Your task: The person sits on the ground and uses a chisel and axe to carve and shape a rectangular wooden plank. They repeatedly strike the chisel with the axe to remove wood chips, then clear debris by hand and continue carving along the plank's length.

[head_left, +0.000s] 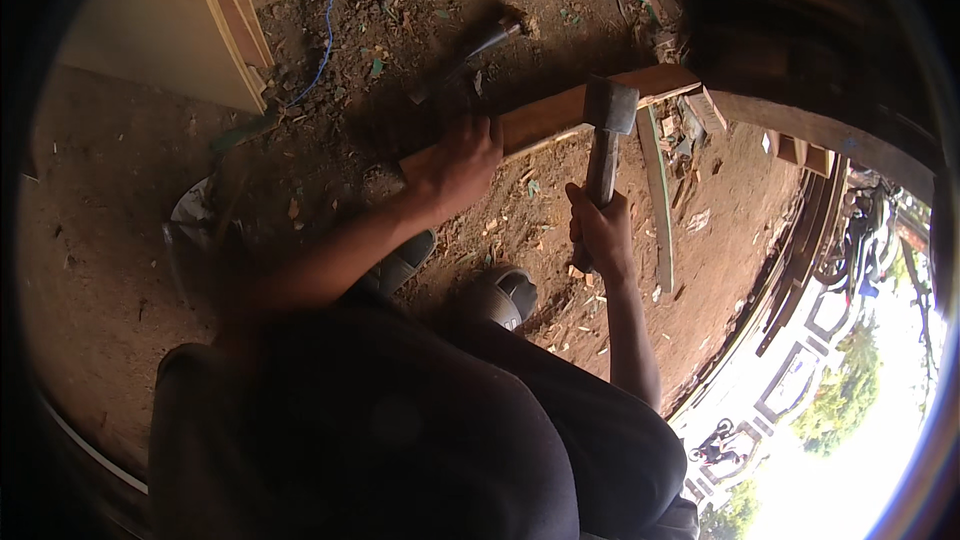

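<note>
A long piece of reddish-brown timber lies slantwise in front of me, its far right end resting near a large curved beam. My left hand is closed around its near left end, with the fingertips partly hidden. My right hand grips the wooden handle of a hammer, whose heavy blocky head is up and overlaps the timber in view. Whether the head touches the wood I cannot tell. Just beyond my left hand, in shadow, is a dark tool with a shiny shaft, too dim to name.
Wood chips and leaves litter the dirt floor. A thin batten lies right of the hammer. Plywood sheets stand at upper left, near a blue string. My shoes are below the timber. Parked motorcycles show outside at right.
</note>
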